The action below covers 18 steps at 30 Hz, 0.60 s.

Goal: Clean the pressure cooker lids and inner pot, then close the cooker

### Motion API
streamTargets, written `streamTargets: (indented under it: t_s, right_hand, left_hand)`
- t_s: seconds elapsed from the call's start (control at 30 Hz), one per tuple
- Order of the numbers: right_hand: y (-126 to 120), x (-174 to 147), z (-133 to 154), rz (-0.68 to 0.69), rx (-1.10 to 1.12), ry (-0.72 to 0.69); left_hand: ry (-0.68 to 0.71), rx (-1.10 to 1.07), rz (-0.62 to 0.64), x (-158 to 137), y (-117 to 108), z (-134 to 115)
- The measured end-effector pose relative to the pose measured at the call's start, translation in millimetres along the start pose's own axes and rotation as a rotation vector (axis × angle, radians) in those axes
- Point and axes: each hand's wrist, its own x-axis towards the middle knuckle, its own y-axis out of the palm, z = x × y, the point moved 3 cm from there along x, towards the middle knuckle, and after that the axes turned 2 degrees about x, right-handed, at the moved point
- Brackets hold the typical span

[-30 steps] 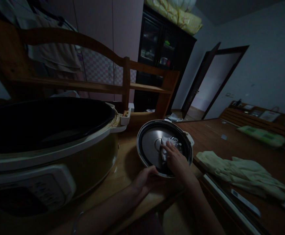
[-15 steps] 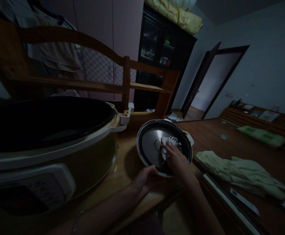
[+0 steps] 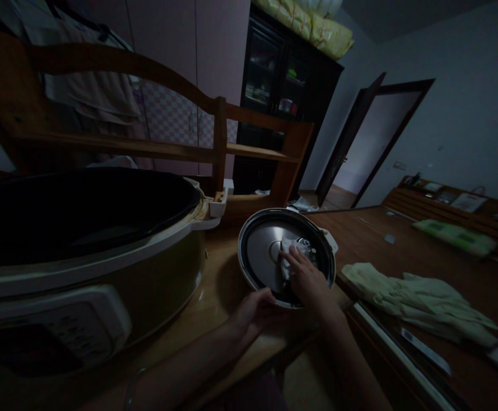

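A round pot lid [image 3: 257, 257] lies with its shiny metal inner face up on the wooden desk. My left hand [image 3: 253, 311] grips the lid's near rim, thumb on top and fingers hidden beneath. My right hand [image 3: 304, 274] presses a crumpled whitish cloth or tissue [image 3: 287, 251] onto the metal, right of the lid's centre; its fingers are closed over it. Left of the lid stands a large rice cooker [image 3: 159, 291], uncovered, with a black inner pot [image 3: 81, 211], a white rim and a button panel.
Behind the cooker and lid rises a wooden shelf rack [image 3: 220, 142]. To the right, a brown bed surface [image 3: 352, 234] holds a pale green garment [image 3: 420, 297] and a white remote control [image 3: 426, 351]. Farther back are a dark cabinet [image 3: 292, 103] and an open door [image 3: 354, 137].
My right hand and the cloth have shifted very slightly on the lid. My left hand keeps its hold on the rim, and the lid stays in place.
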Motion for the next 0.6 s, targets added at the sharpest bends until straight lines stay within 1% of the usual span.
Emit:
streamTargets:
  t_s: [0.2,0.47,0.6]
  right_hand:
    - [-0.4,-0.9,1.9,-0.005,0.014,-0.017]
    - [-1.5,-0.5,2.6,-0.018,0.016,-0.011]
    - [-0.6,-0.6,1.6,-0.003,0.016,0.007]
  left_hand:
    - [-0.009,0.006,-0.006,-0.9,1.7,-0.8]
    - [-0.007,0.005,-0.007,-2.9,3.4,-1.6]
    - [-0.009,0.009,-0.011,-3.4,3.8,-1.8]
